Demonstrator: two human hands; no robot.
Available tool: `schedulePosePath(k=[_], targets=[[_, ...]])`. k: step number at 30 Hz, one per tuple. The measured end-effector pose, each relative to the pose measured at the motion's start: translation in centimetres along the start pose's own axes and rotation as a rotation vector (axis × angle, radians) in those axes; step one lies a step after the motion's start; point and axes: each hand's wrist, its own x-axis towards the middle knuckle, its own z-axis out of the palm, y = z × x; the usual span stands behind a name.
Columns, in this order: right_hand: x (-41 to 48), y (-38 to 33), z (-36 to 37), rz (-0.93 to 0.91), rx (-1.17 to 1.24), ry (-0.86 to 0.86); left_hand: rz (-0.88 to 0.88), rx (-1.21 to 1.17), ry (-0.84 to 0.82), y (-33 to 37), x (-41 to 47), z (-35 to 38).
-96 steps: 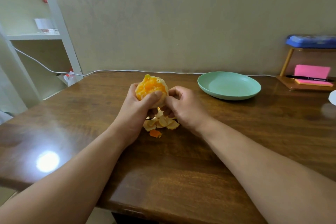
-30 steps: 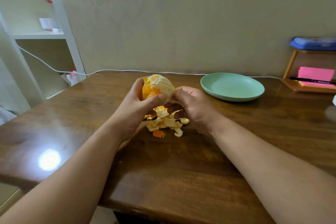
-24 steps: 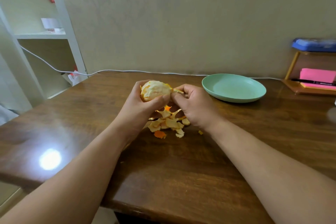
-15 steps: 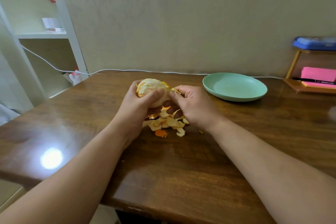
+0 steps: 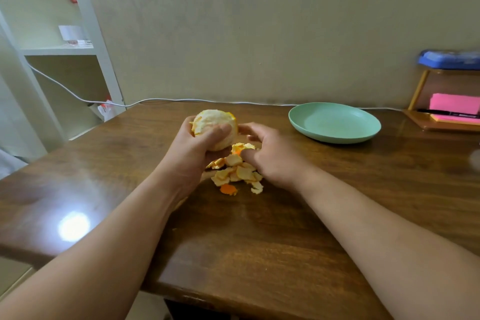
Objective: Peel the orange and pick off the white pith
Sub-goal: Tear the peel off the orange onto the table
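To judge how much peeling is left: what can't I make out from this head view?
Head view only:
1. The underside and far side of the orange: covered by the left hand gripping it, so leftover peel or pith there is unknown.
2. Whether the right hand pinches a scrap: it overlaps the peel pile from this angle.
3. The blue box, right: cut off by the frame edge.

I've got the orange (image 5: pixel 214 125) in my left hand (image 5: pixel 192 153) over the table (image 5: pixel 259 241) middle, peel pile (image 5: pixel 237 171) just nearer, right hand (image 5: pixel 270 158) touching the pile's right side. Plate (image 5: pixel 335 122) far right, rack (image 5: pixel 441 123) beyond it, cable (image 5: pixel 181 100) along far edge.
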Motion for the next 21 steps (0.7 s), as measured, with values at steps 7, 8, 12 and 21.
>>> schedulePosePath(k=[7, 8, 12, 21], targets=[[0.9, 0.3, -1.0, 0.144, 0.454, 0.069, 0.08, 0.332, -0.112, -0.1, -1.3, 0.4], [0.9, 0.5, -1.1, 0.152, 0.472, 0.041, 0.099, 0.368, -0.118, -0.1, -1.3, 0.5], [0.6, -0.1, -1.7, 0.289, 0.517, -0.109, 0.161, 0.543, -0.117, 0.0, -1.4, 0.1], [0.4, -0.3, -1.3, 0.318, 0.527, -0.147, 0.224, 0.784, -0.194, 0.4, -2.3, 0.3]])
